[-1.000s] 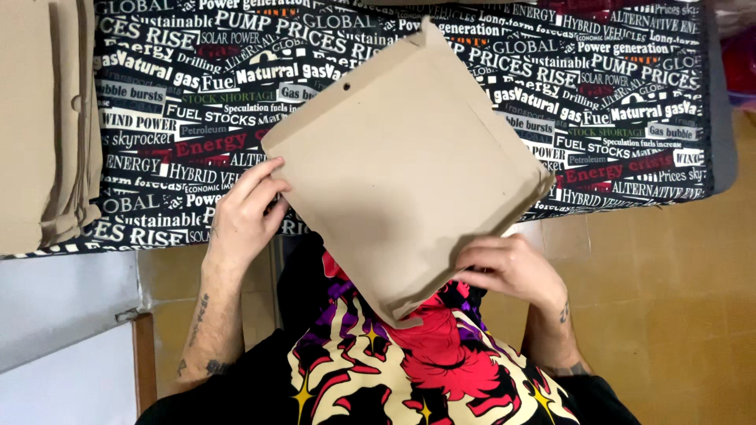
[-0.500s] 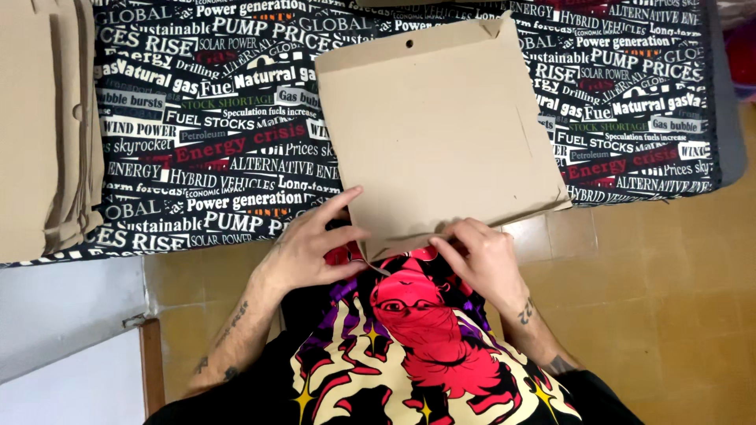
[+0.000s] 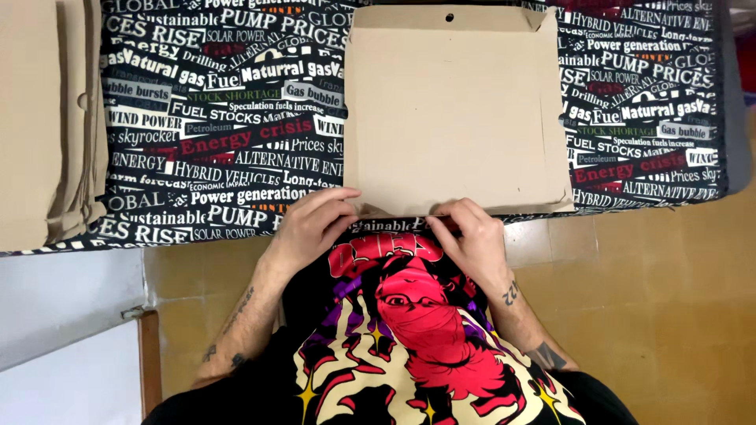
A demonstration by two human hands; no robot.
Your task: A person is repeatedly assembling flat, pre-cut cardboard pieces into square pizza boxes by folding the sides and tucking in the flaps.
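Observation:
A flat brown cardboard box blank (image 3: 453,106) lies on the cloth-covered table, square to me, with a small round hole near its far edge. My left hand (image 3: 315,224) pinches its near edge at the left corner, thumb on top. My right hand (image 3: 471,236) grips the same near edge a little to the right, fingers curled over the flap. Both hands rest at the table's front edge, just above my printed black shirt.
A stack of several more cardboard blanks (image 3: 47,118) sits at the table's left end. The table cloth (image 3: 228,134) is black with printed lettering. Tan floor tiles (image 3: 669,315) lie to the right; a white panel (image 3: 55,354) stands lower left.
The cardboard, held tilted in the air a second ago, has been turned square and laid flat on the table. Both hands moved to its near edge.

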